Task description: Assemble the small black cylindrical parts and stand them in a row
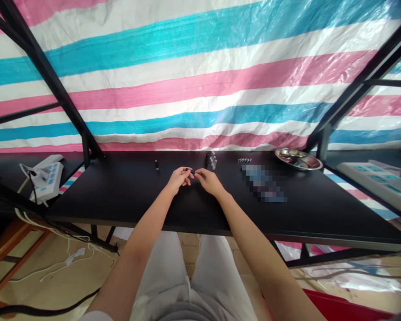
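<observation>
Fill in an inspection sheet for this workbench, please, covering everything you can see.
Surface: black table, matte top.
Job's things: small dark piece at the fingertips; cluster of small clear vials just behind the hands; short black cylinder to their left.
Clutter: row of tiny metal pieces; steel dish at the far right; a blurred item near it, cannot tell what.
Grippers: left hand pinches the dark piece; right hand meets it fingertip to fingertip, grip unclear.
Cables: white power strip on the left ledge; loose leads on the floor.
Surroundings: striped tarpaulin behind; black metal frame.
</observation>
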